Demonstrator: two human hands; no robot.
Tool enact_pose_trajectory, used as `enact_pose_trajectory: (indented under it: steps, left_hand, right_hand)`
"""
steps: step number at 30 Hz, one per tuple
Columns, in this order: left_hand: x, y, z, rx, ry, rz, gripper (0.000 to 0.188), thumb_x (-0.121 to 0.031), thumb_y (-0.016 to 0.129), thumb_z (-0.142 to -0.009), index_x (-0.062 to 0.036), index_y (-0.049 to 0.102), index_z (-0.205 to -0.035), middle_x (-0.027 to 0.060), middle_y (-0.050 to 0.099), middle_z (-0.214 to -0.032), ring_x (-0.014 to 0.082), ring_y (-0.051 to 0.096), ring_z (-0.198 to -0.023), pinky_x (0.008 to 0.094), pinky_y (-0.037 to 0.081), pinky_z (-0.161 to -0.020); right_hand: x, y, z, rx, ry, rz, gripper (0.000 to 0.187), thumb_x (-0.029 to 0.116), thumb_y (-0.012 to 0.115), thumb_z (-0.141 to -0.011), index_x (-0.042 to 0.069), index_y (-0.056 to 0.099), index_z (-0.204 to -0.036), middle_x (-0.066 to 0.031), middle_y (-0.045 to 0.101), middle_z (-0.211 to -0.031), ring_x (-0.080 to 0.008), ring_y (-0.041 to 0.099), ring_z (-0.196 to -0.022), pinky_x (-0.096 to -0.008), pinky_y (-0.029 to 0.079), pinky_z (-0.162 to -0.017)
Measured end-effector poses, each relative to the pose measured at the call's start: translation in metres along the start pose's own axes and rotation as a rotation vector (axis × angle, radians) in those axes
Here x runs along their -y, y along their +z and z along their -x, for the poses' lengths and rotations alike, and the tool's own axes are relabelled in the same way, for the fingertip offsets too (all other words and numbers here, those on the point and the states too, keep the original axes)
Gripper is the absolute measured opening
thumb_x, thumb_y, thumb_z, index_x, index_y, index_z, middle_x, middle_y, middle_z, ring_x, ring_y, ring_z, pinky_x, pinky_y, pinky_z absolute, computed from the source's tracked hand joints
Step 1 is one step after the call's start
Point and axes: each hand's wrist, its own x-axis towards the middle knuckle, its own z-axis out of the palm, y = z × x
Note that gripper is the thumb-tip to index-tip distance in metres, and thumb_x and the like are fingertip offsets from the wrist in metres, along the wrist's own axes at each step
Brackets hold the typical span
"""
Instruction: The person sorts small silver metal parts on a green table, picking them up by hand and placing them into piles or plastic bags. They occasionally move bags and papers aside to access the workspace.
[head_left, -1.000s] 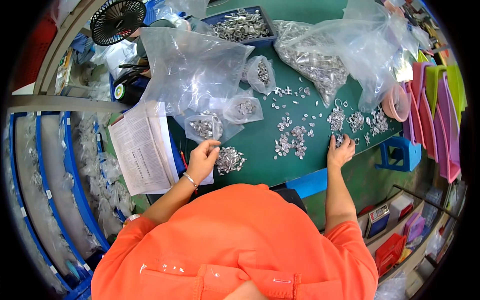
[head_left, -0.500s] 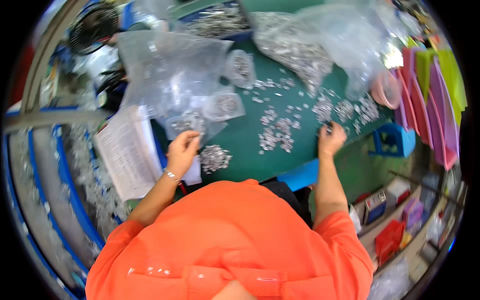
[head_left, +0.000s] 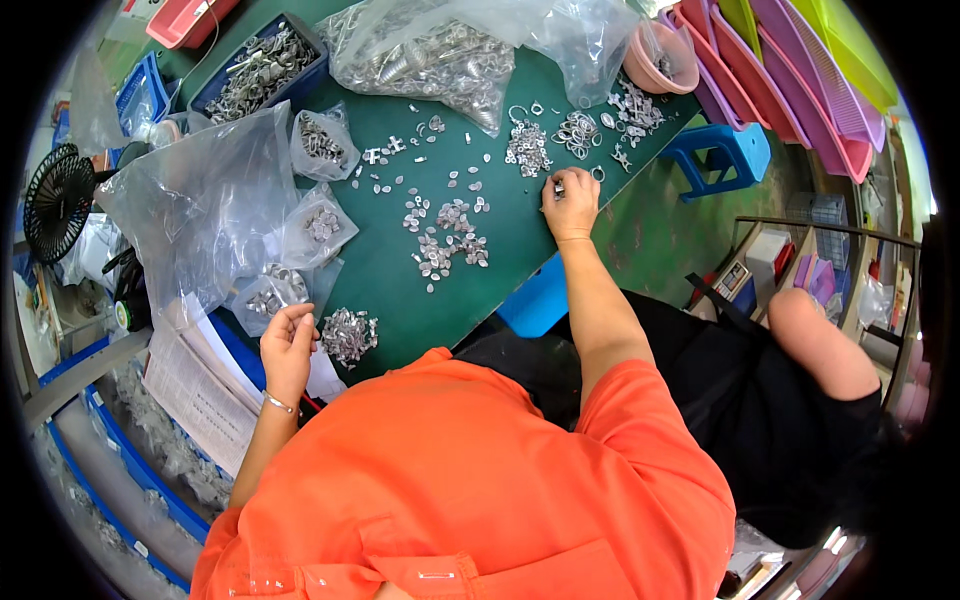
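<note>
My left hand [head_left: 288, 348] is closed, its thumb and fingers drawn together beside a small clear bag of metal parts [head_left: 274, 290]. Whatever it may hold is hidden. Right of it lies a heap of small silver metal pieces [head_left: 350, 337]. My right hand [head_left: 571, 205] curls over the table near its right edge, with a small silver metal part [head_left: 558, 188] showing at its fingertips. Just beyond that hand are a pile of small metal pieces [head_left: 527, 148] and a pile of metal rings [head_left: 578, 134]. Leaf-shaped metal pieces [head_left: 455, 243] lie scattered mid-table.
On the green table [head_left: 395, 290] lie a large clear bag of metal parts [head_left: 420, 65] and a dark bin [head_left: 262, 75]. A pink bowl [head_left: 660, 60], blue stool [head_left: 715, 160] and stacked coloured baskets [head_left: 780, 80] stand right. A person in black [head_left: 740, 400] is close by; a fan [head_left: 60, 205] stands left.
The view has swung, so the table's things sit further left in it. A person in black now shows at the right. My hands keep nearly the same places by the bag and the piles.
</note>
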Motion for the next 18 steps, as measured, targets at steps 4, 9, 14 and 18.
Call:
enact_pose_trajectory:
  steps: [4, 9, 14, 18]
  left_hand:
    - [-0.006, 0.002, 0.002, 0.016, -0.005, 0.001, 0.014, -0.008, 0.057, -0.092, -0.0012, 0.062, -0.104, 0.0004, 0.059, -0.072, 0.0043, 0.049, -0.056, 0.0182, 0.038, -0.050]
    - [-0.014, 0.012, 0.002, 0.078, -0.069, 0.147, 0.013, -0.010, 0.058, -0.093, -0.0022, 0.062, -0.103, -0.0003, 0.058, -0.071, 0.0051, 0.048, -0.055, 0.0195, 0.037, -0.049]
    - [-0.030, 0.045, -0.011, 0.248, -0.225, 0.377, 0.018, -0.014, 0.056, -0.094, -0.0018, 0.058, -0.108, 0.0012, 0.055, -0.073, 0.0076, 0.048, -0.059, 0.0217, 0.037, -0.050]
    - [-0.045, 0.076, -0.026, 0.485, -0.359, 0.589, 0.028, -0.022, 0.051, -0.097, -0.0015, 0.055, -0.115, 0.0073, 0.062, -0.092, 0.0145, 0.058, -0.080, 0.0282, 0.047, -0.068]
  right_hand:
    - [0.000, -0.001, -0.002, -0.038, 0.051, -0.040, 0.013, 0.008, 0.069, -0.070, 0.011, 0.063, -0.081, -0.0060, 0.061, -0.092, -0.0290, 0.056, -0.086, -0.0395, 0.046, -0.079]
    - [-0.009, 0.005, -0.012, -0.157, 0.348, -0.180, 0.016, 0.005, 0.065, -0.065, 0.009, 0.062, -0.080, -0.0113, 0.060, -0.090, -0.0305, 0.057, -0.081, -0.0392, 0.048, -0.077]
    - [-0.006, -0.007, -0.021, -0.184, 0.821, -0.524, 0.016, 0.003, 0.065, -0.066, 0.005, 0.060, -0.080, -0.0023, 0.057, -0.077, -0.0134, 0.054, -0.065, -0.0287, 0.047, -0.063]
    - [0.024, -0.027, -0.022, -0.293, 0.806, -0.866, 0.019, -0.005, 0.062, -0.070, 0.005, 0.059, -0.085, 0.0005, 0.056, -0.075, -0.0076, 0.050, -0.059, -0.0240, 0.043, -0.053]
